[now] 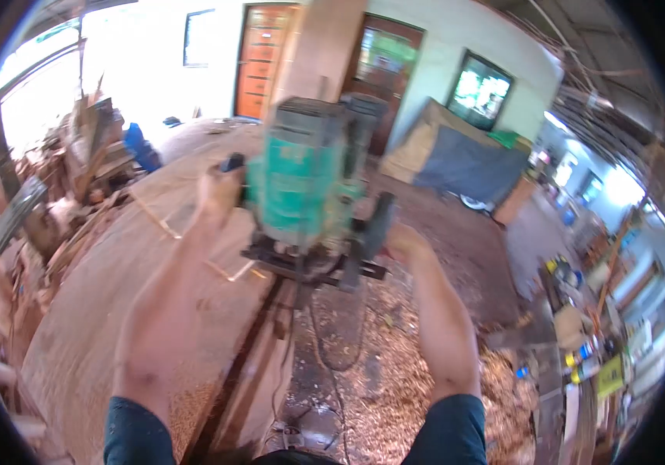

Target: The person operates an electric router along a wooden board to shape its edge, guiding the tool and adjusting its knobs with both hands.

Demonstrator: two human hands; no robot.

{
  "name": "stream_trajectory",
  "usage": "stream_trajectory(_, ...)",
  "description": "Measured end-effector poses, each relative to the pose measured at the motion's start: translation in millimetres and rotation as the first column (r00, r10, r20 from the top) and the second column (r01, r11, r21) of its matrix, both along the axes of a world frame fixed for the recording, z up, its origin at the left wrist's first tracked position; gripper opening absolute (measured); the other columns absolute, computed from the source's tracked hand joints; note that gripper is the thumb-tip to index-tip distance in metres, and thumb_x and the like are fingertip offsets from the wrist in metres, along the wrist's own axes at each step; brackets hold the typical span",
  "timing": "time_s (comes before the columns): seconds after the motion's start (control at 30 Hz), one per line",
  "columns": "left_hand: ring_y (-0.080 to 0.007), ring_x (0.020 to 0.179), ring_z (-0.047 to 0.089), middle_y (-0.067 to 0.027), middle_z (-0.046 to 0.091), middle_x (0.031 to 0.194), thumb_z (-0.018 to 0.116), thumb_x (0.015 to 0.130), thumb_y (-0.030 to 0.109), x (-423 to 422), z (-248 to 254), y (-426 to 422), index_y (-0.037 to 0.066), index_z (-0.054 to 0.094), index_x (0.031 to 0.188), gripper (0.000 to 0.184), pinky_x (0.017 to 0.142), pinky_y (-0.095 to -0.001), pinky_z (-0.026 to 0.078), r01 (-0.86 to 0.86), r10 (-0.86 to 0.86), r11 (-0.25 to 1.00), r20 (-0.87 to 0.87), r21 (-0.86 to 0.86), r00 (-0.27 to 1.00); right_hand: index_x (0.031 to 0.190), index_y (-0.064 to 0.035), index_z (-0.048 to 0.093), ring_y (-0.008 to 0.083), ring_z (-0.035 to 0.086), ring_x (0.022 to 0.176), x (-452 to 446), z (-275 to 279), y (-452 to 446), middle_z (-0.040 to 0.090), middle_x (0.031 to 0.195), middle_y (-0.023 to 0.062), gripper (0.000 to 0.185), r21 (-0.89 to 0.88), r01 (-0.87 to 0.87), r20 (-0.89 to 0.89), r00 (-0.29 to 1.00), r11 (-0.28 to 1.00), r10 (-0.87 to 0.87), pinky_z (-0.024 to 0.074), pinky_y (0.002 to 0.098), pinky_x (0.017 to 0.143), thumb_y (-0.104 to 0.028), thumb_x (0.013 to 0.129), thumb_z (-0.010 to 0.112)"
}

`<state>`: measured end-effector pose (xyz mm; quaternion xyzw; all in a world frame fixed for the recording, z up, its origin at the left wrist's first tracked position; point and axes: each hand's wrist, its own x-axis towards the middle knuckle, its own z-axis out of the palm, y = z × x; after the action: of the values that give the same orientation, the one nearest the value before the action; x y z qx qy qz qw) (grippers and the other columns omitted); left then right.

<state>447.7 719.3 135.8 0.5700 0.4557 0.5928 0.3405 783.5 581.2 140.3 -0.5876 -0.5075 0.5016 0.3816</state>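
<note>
A green and black plunge router [293, 182] is held up in front of me, upright and somewhat blurred. My left hand [221, 186] is closed round the dark knob on its left side. On the other side, my right hand [403, 242] grips the router's right handle [379, 225], and its fingers are mostly hidden behind that handle. Below the router's black base runs a long wooden board [231, 380] with a dark edge, pointing away from me. A power cord [331, 368] hangs down from the tool toward the floor. Whether the base touches the board, I cannot tell.
Wood shavings [394, 349] cover the floor to the right. Scrap timber [77, 170] is piled at the left. A covered bulky object [456, 159] stands by the wall. Tools and bottles crowd a bench [580, 364] at the right. Two doors [261, 62] are in the back wall.
</note>
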Motion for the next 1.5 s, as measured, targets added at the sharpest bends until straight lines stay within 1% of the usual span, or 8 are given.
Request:
stream_trajectory(0.1,-0.0094,0.06,0.049,0.0006,0.057,0.069,0.062,0.084,0.02,2.3,14.0,-17.8,0.001,0.066,0.081,0.02,0.051,-0.0293,0.038,0.065,-0.065,0.998,0.099,0.004,0.993,0.107,-0.011,0.063,0.0109,0.062,0.064,-7.0,-2.8,6.5,0.066,0.082,0.0023,0.027,0.054,-0.097,-0.031,0.995,0.994,0.099,0.0503,0.0267,0.051,-0.026,0.087,0.071)
stream_trajectory(0.4,-0.0094,0.055,0.05,-0.0014,0.06,0.068,0.063,0.085,0.019,4.0,12.5,-16.7,0.001,0.066,0.08,0.019,0.048,-0.0293,0.037,0.11,-0.108,0.994,0.201,-0.002,0.974,0.095,-0.0102,0.069,0.0093,0.059,0.063,-16.0,2.5,3.8,0.064,0.077,0.0023,0.013,0.049,-0.102,0.286,0.955,0.994,0.084,0.0468,0.0257,0.05,-0.02,0.088,0.066)
stream_trajectory(0.53,-0.0126,0.058,0.049,-0.0027,0.059,0.071,0.063,0.085,0.017,-1.8,-13.3,16.9,-0.004,0.068,0.087,0.021,0.049,-0.0312,0.038,-0.059,0.049,0.997,0.178,0.051,0.983,0.097,-0.0079,0.069,0.0121,0.061,0.07,14.9,-59.8,37.9,0.065,0.079,0.0034,0.017,0.734,-0.302,0.401,0.916,0.608,-0.029,0.049,0.0283,0.059,-0.023,0.091,0.066)
stream_trajectory(0.63,-0.0105,0.06,0.051,-0.0015,0.059,0.07,0.064,0.083,0.018,-1.7,20.3,-21.6,-0.005,0.069,0.089,0.024,0.051,-0.03,0.039,0.044,-0.039,0.993,0.055,-0.105,0.998,0.112,-0.0024,0.065,0.0176,0.063,0.079,-37.1,-2.9,-24.6,0.067,0.088,0.003,0.033,0.306,0.602,-0.353,0.791,0.737,-0.5,0.0514,0.0331,0.07,-0.03,0.093,0.067)
stream_trajectory(0.7,-0.0098,0.061,0.053,-0.0025,0.062,0.071,0.065,0.082,0.018,-3.6,20.7,-21.2,-0.004,0.069,0.088,0.024,0.053,-0.0292,0.042,0.054,-0.049,0.997,0.094,-0.054,0.994,0.116,0.0008,0.061,0.0152,0.062,0.079,-63.2,0.5,-50.5,0.066,0.09,0.0021,0.036,0.339,0.614,-0.583,0.732,0.713,-0.353,0.0503,0.0294,0.07,-0.028,0.094,0.064)
stream_trajectory(0.93,-0.0115,0.062,0.057,-0.0051,0.064,0.073,0.067,0.08,0.017,2.5,24.3,-27.4,-0.005,0.069,0.086,0.023,0.056,-0.0309,0.046,0.062,-0.057,0.997,0.112,-0.045,0.992,0.095,-0.0008,0.062,0.0086,0.055,0.054,-97.7,7.6,-53.3,0.058,0.067,0.0007,0.024,0.643,0.369,-0.076,0.903,0.671,-0.423,0.0419,0.0259,0.048,-0.02,0.085,0.073)
stream_trajectory(1.4,-0.0133,0.066,0.058,-0.0061,0.064,0.072,0.069,0.083,0.014,-4.5,93.3,-96.0,-0.003,0.068,0.086,0.017,0.059,-0.0329,0.049,0.097,-0.124,0.975,0.127,0.202,0.984,0.096,-0.0053,0.06,0.0054,0.048,0.052,-111.1,39.3,-107.9,0.056,0.07,-0.0033,0.017,0.763,0.506,-0.25,0.804,0.402,-0.539,0.0372,0.0228,0.045,-0.017,0.088,0.071)
stream_trajectory(1.5,-0.0163,0.07,0.064,-0.01,0.067,0.071,0.07,0.083,0.023,-21.1,102.0,-144.1,-0.002,0.07,0.087,0.025,0.063,-0.035,0.051,0.113,-0.115,0.989,0.017,0.093,0.993,0.13,0.0005,0.046,0.0106,0.058,0.08,-121.0,43.7,-155.2,0.061,0.106,0.0076,0.055,0.642,0.638,-0.326,0.73,0.426,-0.601,0.0476,0.0245,0.061,-0.02,0.087,0.074)
